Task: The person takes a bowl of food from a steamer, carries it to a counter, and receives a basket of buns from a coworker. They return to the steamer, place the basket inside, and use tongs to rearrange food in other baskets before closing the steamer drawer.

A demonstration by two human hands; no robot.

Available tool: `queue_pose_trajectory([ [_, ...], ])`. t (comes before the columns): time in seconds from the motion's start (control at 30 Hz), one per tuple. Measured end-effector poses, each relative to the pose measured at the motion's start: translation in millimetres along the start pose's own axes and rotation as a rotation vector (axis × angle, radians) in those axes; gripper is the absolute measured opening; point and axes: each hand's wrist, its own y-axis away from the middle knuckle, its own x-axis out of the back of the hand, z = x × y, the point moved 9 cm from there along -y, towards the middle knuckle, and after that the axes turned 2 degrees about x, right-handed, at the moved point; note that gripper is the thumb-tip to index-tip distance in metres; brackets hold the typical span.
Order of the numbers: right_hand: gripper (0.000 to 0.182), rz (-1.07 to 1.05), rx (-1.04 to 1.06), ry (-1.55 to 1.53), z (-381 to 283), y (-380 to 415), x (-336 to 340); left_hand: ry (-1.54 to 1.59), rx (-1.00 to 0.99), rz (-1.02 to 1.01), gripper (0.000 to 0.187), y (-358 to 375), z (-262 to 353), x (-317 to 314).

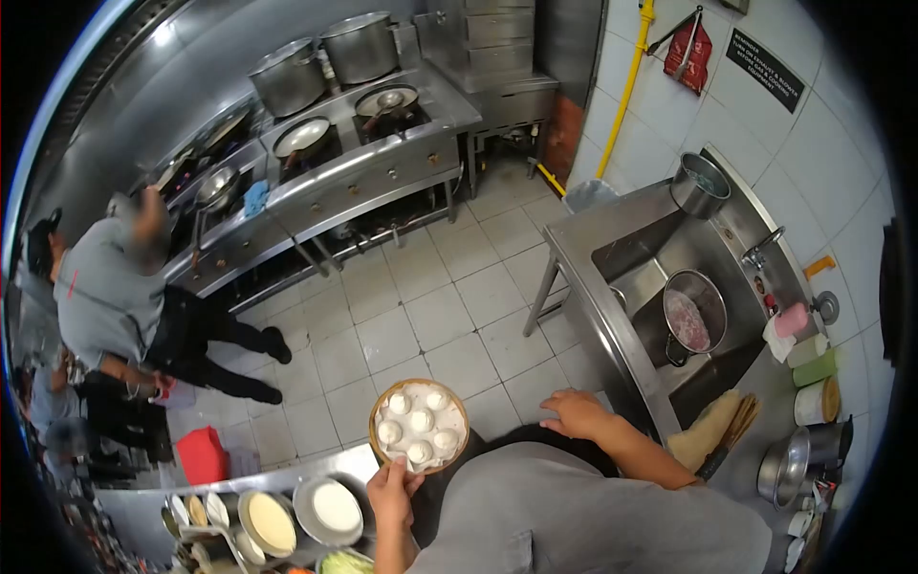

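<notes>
Several buns (421, 420) sit in the basket (465, 423) my left hand (392, 490) grips, right hand (579, 417) empty; apparently carrying, I should keep it level.

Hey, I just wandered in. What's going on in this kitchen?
The person wearing the camera holds a round basket of white buns by its near edge, in the grip of the left hand. The right hand is empty, held out near the metal sink, where a pot with something pinkish inside sits. Bowls stand on the counter at lower left. Across the floor, a co-worker in a grey shirt stands by the stove.
</notes>
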Motion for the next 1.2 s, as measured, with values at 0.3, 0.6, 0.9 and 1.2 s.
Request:
queue_pose_trajectory([
  [0.3, 0.041, 0.186, -0.099, -0.283, 54, -138, 50, -0.100, 0.012, -0.330, 0.036, -160, 131, -170],
  [0.6, 0.033, 0.411, -0.015, -0.268, 164, -327, 180, -0.153, -0.005, -0.310, 0.040, -291, 249, -311],
  [0.9, 0.033, 0.597, 0.005, -0.237, 242, -450, 336, -0.108, -0.048, -0.426, 0.047, -392, 350, -443],
  [1.2, 0.041, 0.595, -0.164, 0.005, 335, -576, 458, -0.217, -0.054, -0.593, 0.048, -521, 437, -585],
])
